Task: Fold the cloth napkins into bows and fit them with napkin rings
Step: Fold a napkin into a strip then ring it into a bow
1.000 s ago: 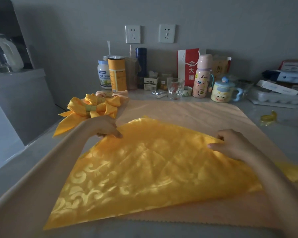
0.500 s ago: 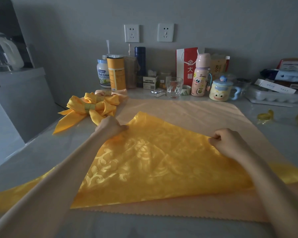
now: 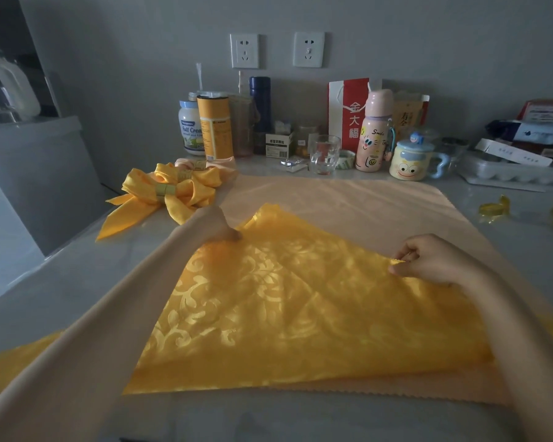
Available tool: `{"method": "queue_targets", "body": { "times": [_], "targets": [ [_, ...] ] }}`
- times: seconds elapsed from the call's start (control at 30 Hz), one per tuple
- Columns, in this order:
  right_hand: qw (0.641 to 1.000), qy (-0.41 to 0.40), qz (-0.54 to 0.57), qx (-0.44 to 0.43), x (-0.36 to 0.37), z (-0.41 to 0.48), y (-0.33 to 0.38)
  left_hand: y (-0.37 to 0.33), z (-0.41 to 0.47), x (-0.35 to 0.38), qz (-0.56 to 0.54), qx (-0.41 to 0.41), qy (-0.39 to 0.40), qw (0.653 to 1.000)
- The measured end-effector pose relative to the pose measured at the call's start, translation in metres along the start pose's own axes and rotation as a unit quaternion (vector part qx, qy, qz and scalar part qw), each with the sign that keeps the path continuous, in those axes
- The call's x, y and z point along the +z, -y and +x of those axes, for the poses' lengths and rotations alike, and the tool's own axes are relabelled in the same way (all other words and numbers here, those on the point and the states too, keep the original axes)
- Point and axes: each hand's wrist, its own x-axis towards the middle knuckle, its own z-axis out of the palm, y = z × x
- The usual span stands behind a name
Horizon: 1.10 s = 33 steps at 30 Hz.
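A yellow patterned napkin [image 3: 300,301] lies spread over a pale peach cloth [image 3: 348,199] on the grey counter. My left hand [image 3: 216,226] pinches its far left edge. At the right edge, my right hand [image 3: 428,260] pinches the fabric between thumb and fingers and lifts it slightly. Finished yellow bows [image 3: 170,193] with yellow-green napkin rings [image 3: 165,189] lie at the back left. Loose yellow rings [image 3: 494,212] sit on the counter at the right.
Along the wall stand a milk powder jar [image 3: 190,129], a yellow canister [image 3: 214,127], a glass [image 3: 324,154], a pink bottle [image 3: 374,132], a lidded mug [image 3: 411,161] and an egg tray [image 3: 508,173]. A white appliance [image 3: 29,173] sits left.
The napkin's far edge has been drawn away from me and flattened, so more yellow cloth lies over the peach cloth. Both hands moved a little farther out with it.
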Motion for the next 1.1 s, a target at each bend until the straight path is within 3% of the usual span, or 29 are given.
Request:
{"method": "queue_targets", "body": {
  "times": [0.13,0.33,0.57,0.67,0.8,0.97,1.03,1.1],
  "targets": [
    [0.997,-0.06,-0.051,-0.009,0.01,0.003,0.0,-0.008,0.008,0.012,-0.062,0.059,-0.033,0.996],
    [0.996,-0.069,-0.06,-0.006,0.014,0.005,0.0,-0.044,0.017,0.015,-0.182,0.139,-0.066,0.971],
    [0.996,-0.068,-0.032,-0.039,0.01,0.008,-0.003,-0.055,0.036,0.02,-0.242,0.105,-0.087,0.961],
    [0.997,-0.063,-0.023,-0.032,0.009,0.013,-0.005,-0.056,0.043,0.025,-0.246,0.082,-0.048,0.965],
    [0.998,-0.052,0.001,-0.038,0.006,0.015,-0.01,-0.05,0.045,0.007,-0.104,0.058,0.032,0.992],
    [0.984,-0.172,-0.043,-0.008,-0.002,0.015,-0.02,-0.018,0.037,-0.022,-0.106,-0.004,0.198,0.974],
    [0.977,-0.202,-0.059,0.016,-0.008,0.016,-0.026,-0.007,0.039,-0.021,-0.106,0.003,0.206,0.973],
    [0.983,-0.174,-0.056,0.031,-0.011,0.018,-0.031,-0.003,0.038,-0.018,-0.1,0.012,0.197,0.975]
  ]
}}
